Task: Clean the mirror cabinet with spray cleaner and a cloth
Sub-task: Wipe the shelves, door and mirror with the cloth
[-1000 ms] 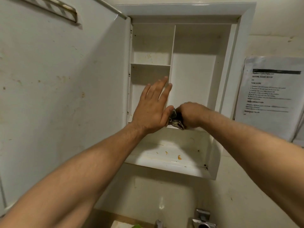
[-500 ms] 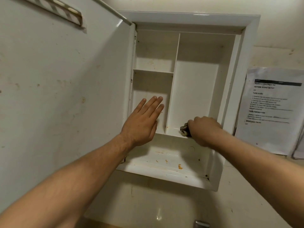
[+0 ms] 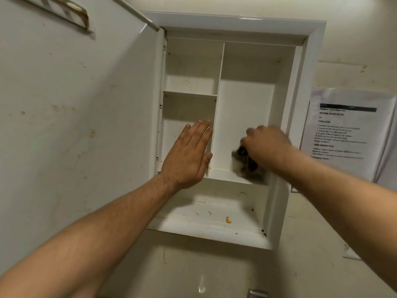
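Our right hand (image 3: 266, 145) grips a dark, crumpled cloth (image 3: 245, 164) low in the tall right compartment of the open mirror cabinet (image 3: 236, 20). Our left hand (image 3: 189, 155) is flat with straight fingers in front of the vertical divider (image 3: 219, 104), apart from the right; we cannot tell whether it touches. The cloth looks soft and light, so we judge a bunched fistful holds best. Side walls crowd the compartment, with free room above. Orange specks dot the bottom ledge (image 3: 214, 220).

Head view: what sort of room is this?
Probably a bathroom: a wall-mounted white cabinet with its door swung open, compartments inside, and what looks like a metal tap at the bottom edge.
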The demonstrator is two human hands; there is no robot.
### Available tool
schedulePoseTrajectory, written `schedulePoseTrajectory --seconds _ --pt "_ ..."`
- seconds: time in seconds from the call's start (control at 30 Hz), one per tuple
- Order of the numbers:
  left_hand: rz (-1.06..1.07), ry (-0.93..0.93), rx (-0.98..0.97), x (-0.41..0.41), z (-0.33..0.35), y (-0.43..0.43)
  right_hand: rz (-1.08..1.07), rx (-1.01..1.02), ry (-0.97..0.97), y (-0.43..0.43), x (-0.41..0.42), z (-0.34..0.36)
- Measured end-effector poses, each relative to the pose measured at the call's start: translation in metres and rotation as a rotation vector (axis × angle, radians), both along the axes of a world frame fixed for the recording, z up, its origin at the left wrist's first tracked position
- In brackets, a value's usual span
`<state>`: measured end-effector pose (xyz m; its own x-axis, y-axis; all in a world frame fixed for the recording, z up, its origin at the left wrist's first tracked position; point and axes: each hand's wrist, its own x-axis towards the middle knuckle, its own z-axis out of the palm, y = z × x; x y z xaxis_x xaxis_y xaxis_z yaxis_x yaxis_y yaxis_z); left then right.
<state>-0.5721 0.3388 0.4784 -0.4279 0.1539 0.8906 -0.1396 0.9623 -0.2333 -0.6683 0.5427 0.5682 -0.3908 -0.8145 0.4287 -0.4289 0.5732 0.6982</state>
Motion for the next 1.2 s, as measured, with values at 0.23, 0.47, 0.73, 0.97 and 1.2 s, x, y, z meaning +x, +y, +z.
schedulePoseTrajectory --seconds 0.23,0.47,0.73,0.97,1.2 --pt "-0.014 0.003 0.03 0.016 -0.006 0.003 -0.149 -0.021 -0.394 -0.032 0.001 -0.033" --pt "0.02 -0.031 0.057 0.032 -0.016 -0.002 0.256 -0.905 -0.554 -0.045 0.003 -0.049" --pt "-0.093 0.007 0.137 0.026 -0.013 0.016 0.296 -0.996 -0.892 -0.05 0.007 -0.06" --pt "-0.214 0.073 0.113 0.02 0.016 0.04 0.748 -1.438 -1.025 -0.047 0.035 -0.008" --pt "-0.211 0.191 0.251 0.032 0.059 0.039 1.091 -1.23 -1.255 -0.041 0.066 0.029"
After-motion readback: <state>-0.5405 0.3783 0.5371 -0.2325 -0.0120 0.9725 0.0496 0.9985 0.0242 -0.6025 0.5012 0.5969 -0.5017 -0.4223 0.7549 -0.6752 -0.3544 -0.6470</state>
